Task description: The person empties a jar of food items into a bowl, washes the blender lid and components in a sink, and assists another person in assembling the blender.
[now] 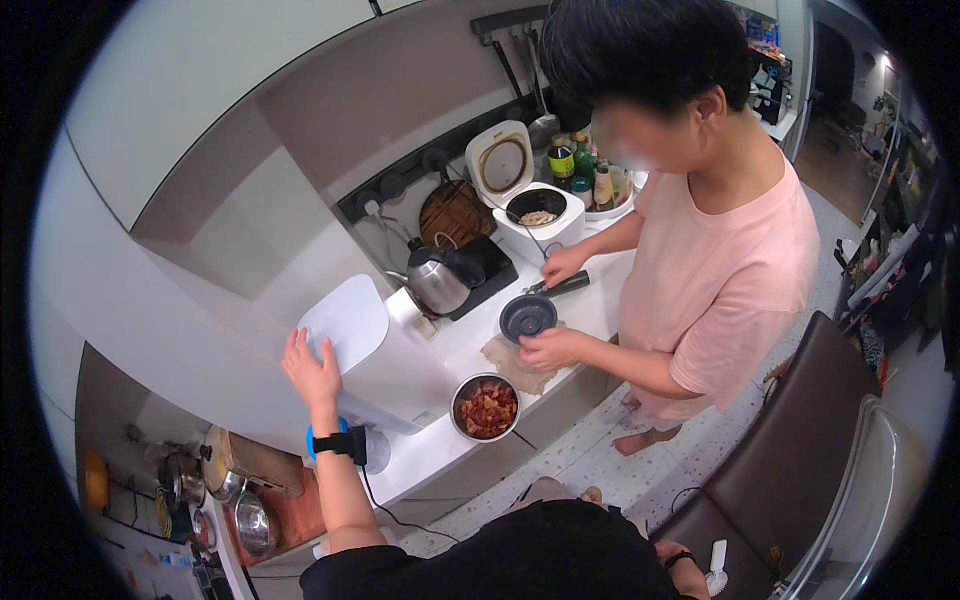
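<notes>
My left hand [309, 371] rests against the upper edge of a tall white countertop appliance [390, 367], fingers apart, holding nothing. A black strap with a small device and cable is on that wrist. Right of the appliance, a steel bowl [455, 421] holds reddish pieces of food [489, 409]. Low at the right, beside the brown seat, my right hand [667, 551] is partly visible near a dark wristband; its fingers are hidden. Another person in a pink shirt [720, 277] stands at the counter, handling a small dark round pan [529, 316] above a beige cloth [517, 364].
An open white rice cooker [551, 230] stands behind the pan. A steel kettle [435, 283], a round wooden board [454, 214] and several sauce bottles [562, 161] line the wall. A brown padded seat [795, 420] bounds the right; a white handheld fan [718, 570] lies on it.
</notes>
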`<act>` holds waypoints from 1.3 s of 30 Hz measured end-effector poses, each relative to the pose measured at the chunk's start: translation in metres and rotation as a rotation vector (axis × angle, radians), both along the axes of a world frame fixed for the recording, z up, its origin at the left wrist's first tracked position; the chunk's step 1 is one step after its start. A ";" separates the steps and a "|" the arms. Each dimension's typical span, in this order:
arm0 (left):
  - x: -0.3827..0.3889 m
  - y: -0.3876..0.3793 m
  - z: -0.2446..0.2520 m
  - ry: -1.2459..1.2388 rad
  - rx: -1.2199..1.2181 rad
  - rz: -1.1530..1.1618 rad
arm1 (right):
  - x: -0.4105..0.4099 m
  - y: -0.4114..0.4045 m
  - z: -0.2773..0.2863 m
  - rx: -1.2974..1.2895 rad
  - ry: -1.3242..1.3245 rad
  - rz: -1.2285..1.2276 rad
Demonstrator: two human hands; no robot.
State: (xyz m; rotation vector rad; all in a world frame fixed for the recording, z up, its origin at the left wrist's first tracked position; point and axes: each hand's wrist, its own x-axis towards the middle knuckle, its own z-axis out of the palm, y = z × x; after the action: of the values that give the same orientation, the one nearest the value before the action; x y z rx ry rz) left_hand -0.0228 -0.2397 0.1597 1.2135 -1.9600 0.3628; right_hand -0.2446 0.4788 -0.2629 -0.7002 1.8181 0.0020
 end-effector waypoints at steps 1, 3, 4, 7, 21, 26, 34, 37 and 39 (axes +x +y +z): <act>-0.001 -0.001 0.001 0.006 -0.017 -0.018 | 0.001 0.003 -0.008 -0.003 0.003 -0.018; -0.001 0.002 0.002 0.012 -0.036 -0.032 | 0.003 0.005 -0.021 -0.027 0.018 -0.010; -0.003 0.003 0.002 0.012 -0.039 -0.012 | 0.002 0.007 -0.032 -0.046 0.031 0.004; -0.006 0.002 0.001 0.013 -0.027 0.014 | 0.003 0.013 -0.061 -0.116 0.062 0.037; 0.005 -0.003 -0.002 0.022 0.008 0.064 | -0.002 -0.023 0.014 -0.102 -0.136 -0.524; 0.000 -0.003 -0.003 0.035 0.044 0.050 | 0.005 -0.048 0.074 0.016 -0.028 -0.518; 0.001 -0.004 -0.001 0.033 0.052 0.065 | 0.006 -0.033 0.030 -0.127 -0.003 -0.416; -0.001 -0.007 -0.002 0.034 0.061 0.064 | 0.003 -0.022 0.015 -0.176 0.002 -0.376; -0.003 -0.008 -0.002 0.038 0.065 0.064 | 0.001 -0.011 -0.003 -0.294 -0.039 -0.310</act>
State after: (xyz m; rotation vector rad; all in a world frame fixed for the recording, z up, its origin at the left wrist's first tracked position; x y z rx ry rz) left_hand -0.0257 -0.2480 0.1572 1.3173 -1.9176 0.3083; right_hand -0.2434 0.4682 -0.2660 -0.6082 1.8920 -0.4885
